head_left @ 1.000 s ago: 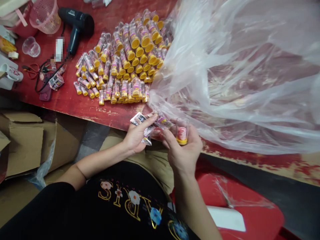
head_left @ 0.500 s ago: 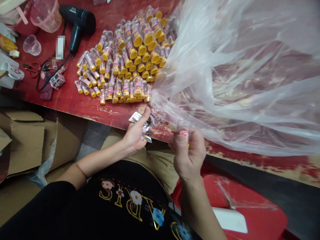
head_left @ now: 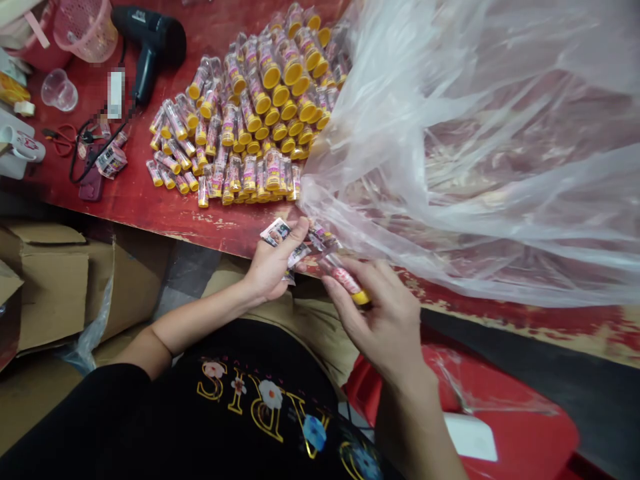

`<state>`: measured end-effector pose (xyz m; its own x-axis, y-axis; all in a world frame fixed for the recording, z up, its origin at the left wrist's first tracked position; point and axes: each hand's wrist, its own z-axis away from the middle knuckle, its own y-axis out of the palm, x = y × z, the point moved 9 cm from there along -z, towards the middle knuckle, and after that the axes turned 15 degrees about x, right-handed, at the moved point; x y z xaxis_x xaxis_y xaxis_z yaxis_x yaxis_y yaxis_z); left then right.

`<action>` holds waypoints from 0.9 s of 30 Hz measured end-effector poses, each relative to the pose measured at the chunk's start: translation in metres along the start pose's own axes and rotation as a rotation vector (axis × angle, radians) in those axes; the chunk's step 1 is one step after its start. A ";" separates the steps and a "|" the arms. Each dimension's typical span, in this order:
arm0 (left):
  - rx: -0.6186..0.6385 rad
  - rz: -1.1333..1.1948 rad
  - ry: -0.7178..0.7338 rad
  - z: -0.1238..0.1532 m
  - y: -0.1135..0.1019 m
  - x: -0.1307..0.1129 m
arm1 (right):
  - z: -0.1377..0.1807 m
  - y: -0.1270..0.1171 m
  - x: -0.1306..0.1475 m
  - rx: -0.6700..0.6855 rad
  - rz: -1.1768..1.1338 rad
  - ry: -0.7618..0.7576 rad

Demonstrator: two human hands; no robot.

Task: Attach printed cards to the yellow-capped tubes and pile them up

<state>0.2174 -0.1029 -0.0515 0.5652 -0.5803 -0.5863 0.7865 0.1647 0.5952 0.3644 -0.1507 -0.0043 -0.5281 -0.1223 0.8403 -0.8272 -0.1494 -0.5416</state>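
My left hand [head_left: 277, 263] is closed on several printed plastic wrappers [head_left: 276, 231], which stick out past the thumb above the table's front edge. Between the thumb and fingers of my right hand [head_left: 383, 310] lies a clear tube with a yellow cap [head_left: 350, 283], tilted, its clear end pointing toward my left hand. Pink and white print shows through the tube. A few more printed pieces [head_left: 323, 235] lie just beyond, at the edge of the plastic sheet. Behind my hands, a big pile of yellow-capped tubes [head_left: 250, 127] covers the middle of the table.
A large clear plastic sheet [head_left: 450, 167] spreads over the right of the red table [head_left: 150, 207]. At the left are a heat gun [head_left: 150, 47], red-handled scissors [head_left: 63, 140], a pink basket [head_left: 85, 33] and a mug [head_left: 25, 145]. Cardboard boxes [head_left: 55, 287] stand lower left, a red stool [head_left: 515, 400] lower right.
My right hand has turned over and moved the tube left, closer to my left hand. The tube now lies slanted with its side showing. My left hand still holds the wrappers.
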 end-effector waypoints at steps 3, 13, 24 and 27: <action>0.021 -0.019 0.020 0.000 0.000 -0.002 | 0.003 0.000 -0.009 -0.022 -0.224 0.060; -0.043 0.051 -0.081 0.001 -0.006 0.010 | -0.004 0.030 -0.055 -0.345 -0.858 0.306; 0.000 0.028 -0.103 0.003 -0.005 0.016 | -0.006 0.016 -0.051 -0.197 -0.619 0.240; -0.009 0.023 -0.094 0.003 -0.007 0.017 | -0.007 0.022 -0.049 -0.164 -0.639 0.258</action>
<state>0.2210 -0.1161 -0.0644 0.5579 -0.6486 -0.5178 0.7758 0.1858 0.6031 0.3710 -0.1407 -0.0572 0.0584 0.1796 0.9820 -0.9979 0.0375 0.0525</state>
